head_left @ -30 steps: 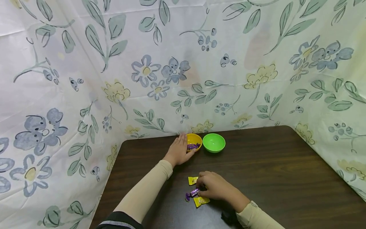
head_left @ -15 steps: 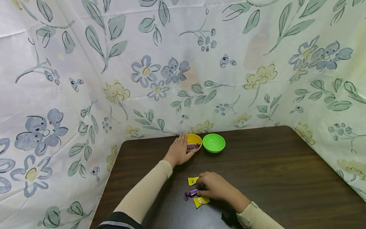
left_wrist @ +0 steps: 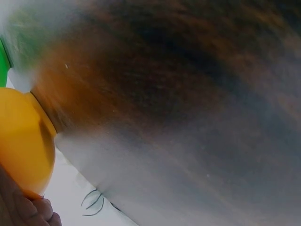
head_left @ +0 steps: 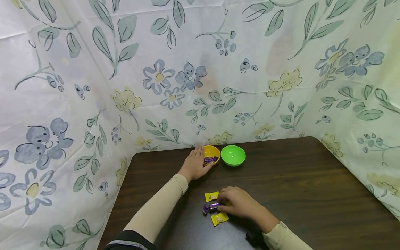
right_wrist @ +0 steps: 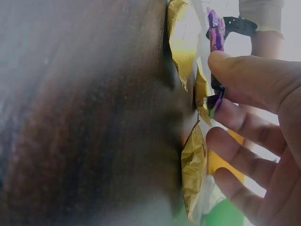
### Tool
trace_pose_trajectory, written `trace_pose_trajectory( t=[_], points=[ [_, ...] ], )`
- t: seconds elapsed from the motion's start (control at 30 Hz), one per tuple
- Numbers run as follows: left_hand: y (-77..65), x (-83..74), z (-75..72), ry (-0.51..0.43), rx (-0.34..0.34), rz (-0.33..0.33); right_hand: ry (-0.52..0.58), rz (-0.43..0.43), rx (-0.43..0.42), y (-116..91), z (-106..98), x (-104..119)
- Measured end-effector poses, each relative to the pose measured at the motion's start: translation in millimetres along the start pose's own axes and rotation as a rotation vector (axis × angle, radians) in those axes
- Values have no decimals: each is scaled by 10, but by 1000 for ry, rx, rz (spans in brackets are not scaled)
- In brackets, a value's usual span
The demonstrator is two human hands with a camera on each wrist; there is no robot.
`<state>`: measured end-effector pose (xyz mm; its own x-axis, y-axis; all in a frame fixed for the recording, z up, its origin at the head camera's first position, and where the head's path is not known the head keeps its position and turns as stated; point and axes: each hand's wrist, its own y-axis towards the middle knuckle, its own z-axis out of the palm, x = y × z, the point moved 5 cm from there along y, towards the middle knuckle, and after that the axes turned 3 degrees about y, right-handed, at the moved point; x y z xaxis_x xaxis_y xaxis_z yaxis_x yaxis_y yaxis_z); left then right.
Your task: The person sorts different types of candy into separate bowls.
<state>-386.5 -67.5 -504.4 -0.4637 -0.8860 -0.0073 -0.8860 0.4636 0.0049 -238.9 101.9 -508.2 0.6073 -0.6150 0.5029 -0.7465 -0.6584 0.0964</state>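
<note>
My left hand (head_left: 194, 165) rests against the left side of a yellow bowl (head_left: 212, 151), fingers straight, thumb at the bowl's front. Purple-wrapped candies (head_left: 210, 160) lie inside that bowl. In the left wrist view, fingertips (left_wrist: 42, 209) touch the bowl's rim. Nearer me, my right hand (head_left: 240, 204) pinches a purple-wrapped candy (head_left: 214, 207) between thumb and index finger, just over the table. Around it lie yellow-wrapped candies: one behind (head_left: 211, 196), one in front (head_left: 219, 218). The right wrist view shows a third yellow-wrapped candy (right_wrist: 201, 92), mostly covered by the hand in the head view.
A green bowl (head_left: 233, 155) stands right of the yellow one, near the back edge of the brown wooden table (head_left: 297, 180). Floral cloth (head_left: 187, 104) hangs behind and along both sides. A black object (head_left: 254, 239) is beside the right wrist.
The right hand has shifted slightly right, and the purple candy it pinches has turned and moved a little. The left hand stays at the yellow bowl.
</note>
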Motion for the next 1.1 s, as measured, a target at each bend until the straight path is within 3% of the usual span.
trace_pose_trajectory(
  t=[0.5,0.8,1.1],
  points=[
    [35,19,35,20,-10,-2,6,-42,-77,-67,-51,-26],
    [41,28,65,17,-20,4,43,-8,-96,-92,-121,-60],
    [57,32,83,30,-19,0,-21,12,-168,-94,-243,-141]
  ],
)
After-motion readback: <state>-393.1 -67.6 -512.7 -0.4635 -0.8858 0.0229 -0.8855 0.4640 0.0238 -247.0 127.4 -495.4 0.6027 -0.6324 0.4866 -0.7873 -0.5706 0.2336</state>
